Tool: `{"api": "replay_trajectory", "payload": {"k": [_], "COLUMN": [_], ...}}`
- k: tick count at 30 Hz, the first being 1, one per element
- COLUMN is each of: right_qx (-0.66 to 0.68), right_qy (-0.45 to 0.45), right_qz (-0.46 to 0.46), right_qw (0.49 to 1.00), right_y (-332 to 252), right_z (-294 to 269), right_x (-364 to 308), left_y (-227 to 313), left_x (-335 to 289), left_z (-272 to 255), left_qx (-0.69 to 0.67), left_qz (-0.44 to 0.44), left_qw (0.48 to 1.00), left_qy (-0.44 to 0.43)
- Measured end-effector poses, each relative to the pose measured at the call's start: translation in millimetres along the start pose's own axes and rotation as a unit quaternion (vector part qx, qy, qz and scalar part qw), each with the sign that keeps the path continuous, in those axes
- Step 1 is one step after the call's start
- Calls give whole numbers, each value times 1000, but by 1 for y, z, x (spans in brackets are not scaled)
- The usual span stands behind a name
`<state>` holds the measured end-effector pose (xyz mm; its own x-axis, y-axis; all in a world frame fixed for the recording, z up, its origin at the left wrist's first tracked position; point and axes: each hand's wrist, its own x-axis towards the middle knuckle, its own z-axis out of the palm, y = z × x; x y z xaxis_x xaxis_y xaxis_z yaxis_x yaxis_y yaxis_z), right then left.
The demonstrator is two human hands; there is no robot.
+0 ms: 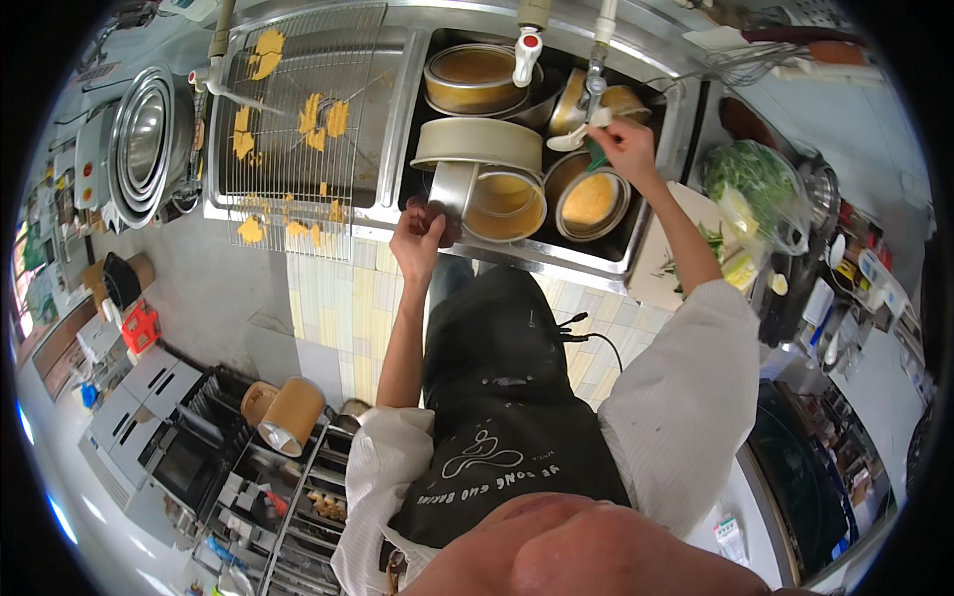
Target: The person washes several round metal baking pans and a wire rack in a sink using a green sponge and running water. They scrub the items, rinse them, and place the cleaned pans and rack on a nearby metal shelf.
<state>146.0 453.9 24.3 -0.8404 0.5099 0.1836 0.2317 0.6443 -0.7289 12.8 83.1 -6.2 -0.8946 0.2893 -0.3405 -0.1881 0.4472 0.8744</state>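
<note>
Several round metal cake tins crowd the right-hand sink basin [636, 253]. My left hand [417, 238] is at the basin's front edge, its fingers curled on the side of a silver cake tin [455, 189]. Beside that tin, a round tin [507, 223] shows a yellowish inside. Behind them rests a wider pale tin [477, 144]. Over the right of the basin, below the tap [595, 81], my right hand [628, 149] has its fingers pinched on a small green piece [596, 153], whose kind I cannot make out. Below that hand is a tin [588, 207] with a brownish-yellow bottom.
A wire rack [343, 79] with yellow crumbs lies over the left basin. Nested steel bowls [146, 139] stand to its left. On the right are a cutting board [661, 263] and a bag of greens [750, 184]. A red-capped tap [528, 60] hangs over the tins.
</note>
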Motion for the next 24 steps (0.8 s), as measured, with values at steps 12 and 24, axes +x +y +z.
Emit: {"api": "replay_trajectory", "payload": {"k": [12,24], "right_qx": [543,543], "right_qy": [437,426], "right_qz": [303,262], "right_qw": [650,675], "right_y": [-21,-153], "right_z": [-8,108], "right_x": [-84,-67], "left_y": [30,50], "left_x": [-10,74], "left_z": [18,-160], "left_qx": [28,-169], "left_qz": [264,184], "left_qw": [940,958], "left_qy": [-213,-139]}}
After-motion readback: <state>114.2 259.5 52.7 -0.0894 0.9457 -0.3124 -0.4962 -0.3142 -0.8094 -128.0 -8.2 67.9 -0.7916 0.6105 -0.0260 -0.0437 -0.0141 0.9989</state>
